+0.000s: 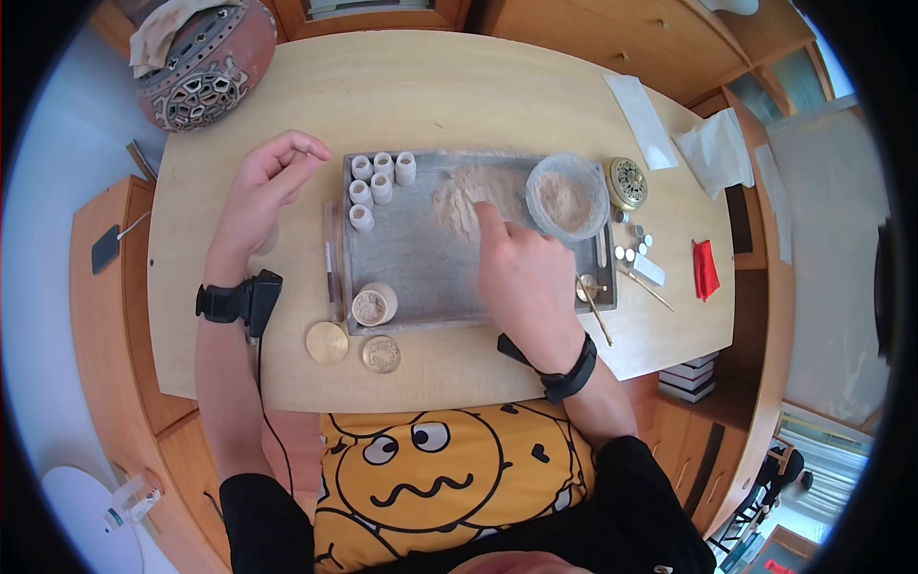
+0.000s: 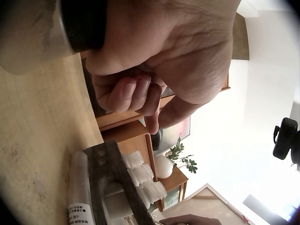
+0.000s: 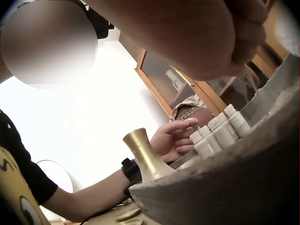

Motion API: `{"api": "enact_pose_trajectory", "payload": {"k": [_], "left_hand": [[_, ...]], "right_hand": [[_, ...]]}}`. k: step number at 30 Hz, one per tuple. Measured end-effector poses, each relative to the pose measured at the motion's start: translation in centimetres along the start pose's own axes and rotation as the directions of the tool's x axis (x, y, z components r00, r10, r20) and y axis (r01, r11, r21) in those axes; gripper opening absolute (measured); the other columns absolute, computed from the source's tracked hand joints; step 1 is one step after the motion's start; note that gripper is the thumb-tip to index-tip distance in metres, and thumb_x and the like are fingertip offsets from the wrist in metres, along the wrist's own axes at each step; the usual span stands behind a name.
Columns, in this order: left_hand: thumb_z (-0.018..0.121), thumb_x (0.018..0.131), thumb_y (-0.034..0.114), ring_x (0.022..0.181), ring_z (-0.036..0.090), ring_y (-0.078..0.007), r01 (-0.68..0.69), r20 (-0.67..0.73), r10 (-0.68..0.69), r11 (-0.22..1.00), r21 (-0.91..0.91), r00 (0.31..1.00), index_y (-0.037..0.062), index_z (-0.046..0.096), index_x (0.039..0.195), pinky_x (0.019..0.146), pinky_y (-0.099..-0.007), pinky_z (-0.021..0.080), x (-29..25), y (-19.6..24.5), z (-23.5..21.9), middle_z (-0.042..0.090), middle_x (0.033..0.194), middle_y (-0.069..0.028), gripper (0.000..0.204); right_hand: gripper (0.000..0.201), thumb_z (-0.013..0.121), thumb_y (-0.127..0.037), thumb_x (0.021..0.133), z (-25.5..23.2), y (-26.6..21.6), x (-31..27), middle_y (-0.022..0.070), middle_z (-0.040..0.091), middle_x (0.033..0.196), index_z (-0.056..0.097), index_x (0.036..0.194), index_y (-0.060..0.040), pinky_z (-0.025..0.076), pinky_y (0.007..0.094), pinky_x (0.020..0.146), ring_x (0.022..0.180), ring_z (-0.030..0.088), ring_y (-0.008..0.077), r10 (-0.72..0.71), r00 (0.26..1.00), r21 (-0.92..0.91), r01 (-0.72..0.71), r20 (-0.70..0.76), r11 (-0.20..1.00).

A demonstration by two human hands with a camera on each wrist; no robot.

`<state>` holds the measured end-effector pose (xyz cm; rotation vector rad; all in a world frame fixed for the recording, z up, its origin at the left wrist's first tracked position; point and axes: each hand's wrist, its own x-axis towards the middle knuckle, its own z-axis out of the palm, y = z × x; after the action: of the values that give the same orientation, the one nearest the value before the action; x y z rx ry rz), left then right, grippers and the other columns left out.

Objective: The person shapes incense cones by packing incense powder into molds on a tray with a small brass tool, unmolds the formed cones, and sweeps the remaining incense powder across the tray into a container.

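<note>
My right hand (image 1: 531, 273) reaches over the grey tray (image 1: 411, 268), its straight index fingertip at the heap of beige powder (image 1: 469, 196). The other fingers are curled in the right wrist view. A cloudy bowl of powder (image 1: 566, 196) stands at the tray's right corner, just beyond this hand. Off the tray's left side, my left hand (image 1: 273, 182) is raised with loosely curled fingers; no object shows in it. Several small white bottles (image 1: 382, 187) stand nearest to it in the tray corner. A flared gold-coloured pot (image 3: 143, 152) with powder inside occupies the near left corner.
Two round gold-coloured pieces (image 1: 327, 342) lie before the tray. A pierced brass lid (image 1: 628, 182), small jars (image 1: 639, 231), thin sticks (image 1: 648, 290) and a red packet (image 1: 705, 271) are to the right. An openwork reddish pot (image 1: 206, 72) stands back left.
</note>
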<state>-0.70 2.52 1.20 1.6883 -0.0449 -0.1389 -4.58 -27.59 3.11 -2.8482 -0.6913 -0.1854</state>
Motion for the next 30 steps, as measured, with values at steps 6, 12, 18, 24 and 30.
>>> {"api": "enact_pose_trajectory", "payload": {"k": [6,12,18,24,30], "left_hand": [[0.056,0.101,0.012,0.056,0.029,0.0018,-0.015,0.017,0.015,1.0,0.015,1.0,0.0035,0.064,0.107,0.05,-0.0186,0.02,0.1,-0.5,-0.1,0.042,0.072,0.0099,0.013],[0.056,0.101,0.012,0.056,0.029,0.0017,-0.009,0.013,0.009,1.0,0.005,1.0,0.0034,0.064,0.108,0.05,-0.0186,0.02,0.1,-0.4,-0.1,0.043,0.073,0.0097,0.014],[0.056,0.101,0.012,0.056,0.029,0.0017,-0.01,0.017,0.01,1.0,0.008,1.0,0.0038,0.063,0.108,0.05,-0.0187,0.02,0.1,-0.5,0.0,0.042,0.073,0.0095,0.013],[0.056,0.101,0.013,0.056,0.028,0.0016,-0.015,0.012,0.015,1.0,0.014,1.0,0.0042,0.064,0.107,0.05,-0.0188,0.02,0.1,-0.3,0.0,0.042,0.073,0.0096,0.013],[0.056,0.101,0.013,0.056,0.028,0.0016,-0.004,-0.001,0.004,1.0,0.023,1.0,0.0039,0.064,0.107,0.05,-0.0189,0.02,0.1,-0.1,0.0,0.04,0.071,0.01,0.013]], "right_hand": [[0.03,0.064,-0.003,0.075,0.3,-0.5,0.0,0.011,0.064,0.068,0.059,0.104,-0.001,0.053,0.0389,0.045,0.057,0.069,0.0302,-0.073,0.997,0.042,0.075,-0.038,0.996],[0.027,0.064,-0.004,0.075,-0.1,0.3,-0.1,0.0111,0.064,0.068,0.058,0.102,-0.0011,0.053,0.0389,0.045,0.057,0.069,0.0302,0.012,1.0,-0.012,-0.012,-0.005,1.0],[0.027,0.063,-0.004,0.076,0.0,-0.2,-0.3,0.0113,0.064,0.069,0.058,0.103,-0.0005,0.053,0.0397,0.045,0.056,0.068,0.0309,-0.073,0.997,0.056,0.075,-0.033,0.996],[0.031,0.064,-0.004,0.075,-0.3,0.2,-0.2,0.0102,0.063,0.068,0.059,0.106,-0.0003,0.053,0.0396,0.046,0.055,0.068,0.0307,-0.01,1.0,0.005,0.011,-0.025,1.0],[0.032,0.063,-0.004,0.075,0.0,-0.4,-0.1,0.0101,0.063,0.067,0.059,0.107,-0.0007,0.053,0.0395,0.046,0.055,0.068,0.0313,-0.055,0.998,0.01,0.055,-0.005,0.998]]}}
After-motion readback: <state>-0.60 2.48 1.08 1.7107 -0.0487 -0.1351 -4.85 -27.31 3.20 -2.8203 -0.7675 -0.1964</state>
